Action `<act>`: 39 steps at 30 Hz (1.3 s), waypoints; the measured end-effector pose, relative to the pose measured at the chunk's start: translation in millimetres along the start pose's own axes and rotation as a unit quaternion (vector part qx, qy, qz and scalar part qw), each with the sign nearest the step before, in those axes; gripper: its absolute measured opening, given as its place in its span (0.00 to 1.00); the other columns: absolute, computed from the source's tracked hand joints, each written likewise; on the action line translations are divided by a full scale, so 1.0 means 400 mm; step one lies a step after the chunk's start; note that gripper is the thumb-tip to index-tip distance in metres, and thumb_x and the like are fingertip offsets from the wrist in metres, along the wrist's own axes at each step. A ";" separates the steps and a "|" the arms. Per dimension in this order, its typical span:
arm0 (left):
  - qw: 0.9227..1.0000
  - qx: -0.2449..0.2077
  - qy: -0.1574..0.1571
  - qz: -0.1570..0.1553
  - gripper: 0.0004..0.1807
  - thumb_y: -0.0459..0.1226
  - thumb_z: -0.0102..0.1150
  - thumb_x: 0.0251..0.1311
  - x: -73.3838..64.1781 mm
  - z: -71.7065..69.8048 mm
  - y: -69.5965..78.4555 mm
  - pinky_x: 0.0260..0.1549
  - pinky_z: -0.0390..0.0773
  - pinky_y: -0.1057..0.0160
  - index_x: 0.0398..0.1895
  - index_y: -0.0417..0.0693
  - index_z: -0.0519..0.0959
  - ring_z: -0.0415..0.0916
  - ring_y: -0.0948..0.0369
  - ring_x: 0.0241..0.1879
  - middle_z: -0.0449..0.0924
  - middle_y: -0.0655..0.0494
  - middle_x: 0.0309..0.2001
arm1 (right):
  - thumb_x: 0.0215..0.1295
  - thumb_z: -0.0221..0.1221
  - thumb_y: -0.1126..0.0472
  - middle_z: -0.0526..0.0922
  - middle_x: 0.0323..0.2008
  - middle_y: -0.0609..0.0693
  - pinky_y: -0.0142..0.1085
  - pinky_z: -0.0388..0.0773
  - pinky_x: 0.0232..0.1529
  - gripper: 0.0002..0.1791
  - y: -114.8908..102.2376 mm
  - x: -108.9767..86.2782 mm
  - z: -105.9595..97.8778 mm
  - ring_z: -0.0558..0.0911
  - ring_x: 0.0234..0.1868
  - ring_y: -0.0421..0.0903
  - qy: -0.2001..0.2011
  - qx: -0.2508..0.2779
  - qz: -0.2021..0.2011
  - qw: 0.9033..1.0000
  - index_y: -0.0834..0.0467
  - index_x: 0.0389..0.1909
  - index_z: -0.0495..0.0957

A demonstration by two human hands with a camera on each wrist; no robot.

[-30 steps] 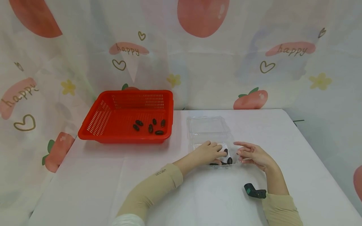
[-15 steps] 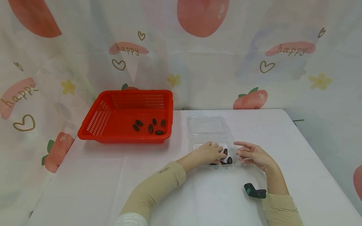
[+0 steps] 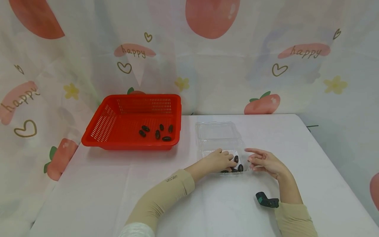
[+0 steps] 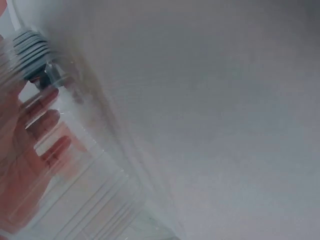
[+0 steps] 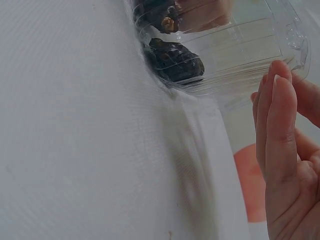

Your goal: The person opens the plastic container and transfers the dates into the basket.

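Note:
A clear plastic clamshell box (image 3: 220, 131) lies with its lid folded back, several dark wrinkled dates (image 3: 240, 168) in its near tray. My left hand (image 3: 217, 161) reaches down into that tray from the left, its thumb and fingertips among the dates. In the left wrist view its fingers (image 4: 42, 117) are spread and fairly straight behind the clear wall, partly blurred by the plastic. My right hand (image 3: 267, 163) is at the box's right side, index finger stretched out. The right wrist view has straight fingertips (image 5: 280, 70) right at the box's rim, with two dates (image 5: 175, 62) against the wall.
A red plastic basket (image 3: 130, 144) with several dates (image 3: 157, 134) in it stands at the left on the white-covered table (image 3: 97, 191). A black wrist device (image 3: 266, 200) sits beside the right forearm. A printed curtain (image 3: 219, 75) hangs behind.
My left hand has shifted slightly to the right inside the tray, and the dates near its thumb have moved a little. My right hand stays at the box's side.

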State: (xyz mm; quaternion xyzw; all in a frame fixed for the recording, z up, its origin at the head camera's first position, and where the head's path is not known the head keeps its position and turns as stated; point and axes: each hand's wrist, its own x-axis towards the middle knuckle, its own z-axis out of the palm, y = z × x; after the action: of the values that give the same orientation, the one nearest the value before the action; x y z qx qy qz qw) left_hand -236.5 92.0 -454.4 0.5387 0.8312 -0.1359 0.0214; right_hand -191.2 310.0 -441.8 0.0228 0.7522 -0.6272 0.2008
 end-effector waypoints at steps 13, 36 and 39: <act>0.999 0.023 0.022 -0.036 0.16 0.52 0.40 0.66 -0.012 0.024 -0.025 0.45 0.66 0.66 0.54 0.67 0.70 0.68 0.66 0.48 0.71 0.67 0.49 | 0.62 0.56 0.62 0.80 0.25 0.43 0.32 0.78 0.31 0.25 0.005 0.001 -0.002 0.79 0.27 0.39 0.006 -0.009 -0.004 1.000 0.59 0.61 0.65; 0.997 0.052 -0.007 -0.053 0.19 0.55 0.38 0.65 -0.008 0.008 -0.005 0.51 0.64 0.64 0.55 0.67 0.68 0.66 0.67 0.52 0.70 0.68 0.53 | 0.63 0.55 0.62 0.80 0.26 0.44 0.32 0.78 0.31 0.29 0.007 0.002 -0.004 0.78 0.28 0.40 0.008 -0.017 0.000 1.000 0.64 0.64 0.59; 0.998 0.047 -0.006 -0.050 0.19 0.56 0.38 0.66 -0.007 0.011 -0.005 0.51 0.64 0.63 0.57 0.66 0.67 0.66 0.66 0.53 0.69 0.67 0.54 | 0.63 0.55 0.62 0.80 0.27 0.44 0.32 0.78 0.31 0.29 0.005 0.001 -0.004 0.78 0.28 0.40 0.009 -0.017 0.001 1.000 0.64 0.64 0.59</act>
State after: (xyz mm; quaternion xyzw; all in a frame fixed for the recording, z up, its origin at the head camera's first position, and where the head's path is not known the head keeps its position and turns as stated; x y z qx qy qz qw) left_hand -237.8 87.7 -457.5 0.4960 0.8496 -0.1792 -0.0063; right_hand -191.5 311.7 -443.5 0.0256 0.7642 -0.6142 0.1951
